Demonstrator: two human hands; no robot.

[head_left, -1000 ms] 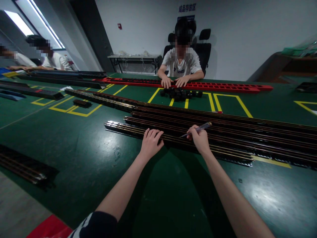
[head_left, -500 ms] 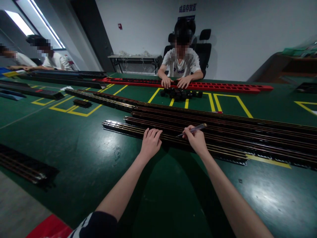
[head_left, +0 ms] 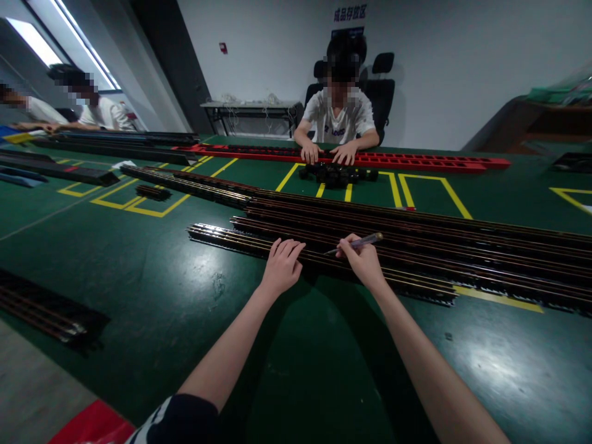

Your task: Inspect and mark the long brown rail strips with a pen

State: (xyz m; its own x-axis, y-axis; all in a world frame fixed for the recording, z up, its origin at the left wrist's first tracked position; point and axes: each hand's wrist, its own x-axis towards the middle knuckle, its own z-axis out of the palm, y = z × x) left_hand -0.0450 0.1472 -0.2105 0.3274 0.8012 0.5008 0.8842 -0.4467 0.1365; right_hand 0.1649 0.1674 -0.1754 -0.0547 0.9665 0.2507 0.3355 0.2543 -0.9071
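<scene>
Nearest to me lies a long dark strip with shiny lengthwise lines (head_left: 222,237), slanting down to the right. My left hand (head_left: 283,266) rests on it with the fingers spread a little, holding nothing. My right hand (head_left: 363,259) is closed round a thin pen-like tool (head_left: 361,242), whose narrow tip points left and down at the strip. Whether the tip touches it I cannot tell. Just behind, several similar long dark strips (head_left: 416,237) lie side by side, running off to the right.
Across the green table (head_left: 152,271), a person's hands rest by red slotted rails (head_left: 425,161) and a heap of black parts (head_left: 335,174). Another dark bundle (head_left: 46,305) lies at the near left. Two more people are at the far left.
The nearest strip has shifted slightly to the left. My right hand has moved a little left with the pen-like tool, while my left hand has barely moved.
</scene>
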